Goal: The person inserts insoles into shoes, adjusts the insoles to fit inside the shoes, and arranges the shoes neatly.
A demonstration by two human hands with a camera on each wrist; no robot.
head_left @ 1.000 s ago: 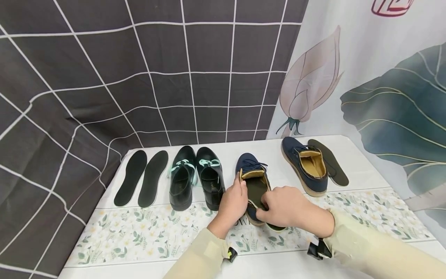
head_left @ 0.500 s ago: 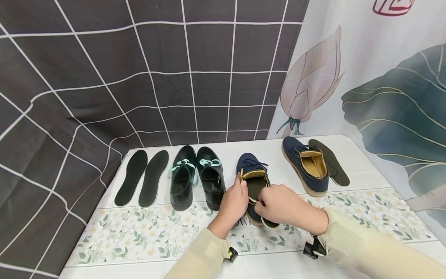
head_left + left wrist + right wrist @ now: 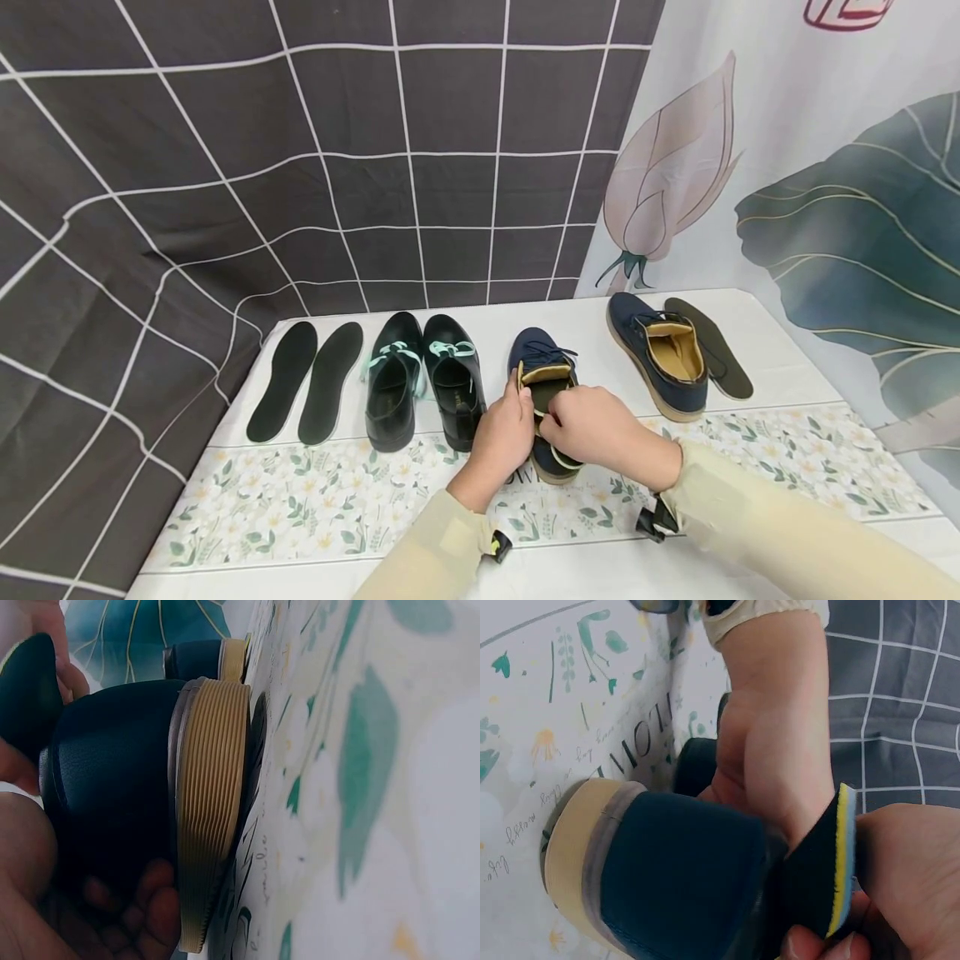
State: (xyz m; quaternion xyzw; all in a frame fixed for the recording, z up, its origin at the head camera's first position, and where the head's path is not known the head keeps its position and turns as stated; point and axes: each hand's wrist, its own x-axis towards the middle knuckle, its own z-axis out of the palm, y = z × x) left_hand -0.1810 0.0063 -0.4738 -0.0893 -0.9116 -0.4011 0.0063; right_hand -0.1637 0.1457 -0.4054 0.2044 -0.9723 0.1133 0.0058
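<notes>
A navy lace-up shoe (image 3: 534, 346) with a tan lining stands upright, its toe pointing away from me. My left hand (image 3: 501, 437) grips it along its left side, the fingers wrapping low round the heel in the left wrist view. With my right hand (image 3: 600, 421) I pinch a dark insole (image 3: 546, 394) over the shoe's heel. The insole's front part lies inside the shoe. Its heel end (image 3: 817, 862) sticks up above the collar, showing a yellow and blue edge in the right wrist view. The toe end is hidden in the shoe.
A matching navy shoe (image 3: 660, 358) stands to the right, beside another dark insole (image 3: 711, 350). To the left are two black shoes (image 3: 390, 383) with mint laces, then two black insoles (image 3: 281, 383). All rest on a white table (image 3: 315, 575) with a floral band, against a dark checked cloth.
My right hand has moved left and forward, sliding the insole deeper into the navy shoe. My left hand and the shoe stay in place.
</notes>
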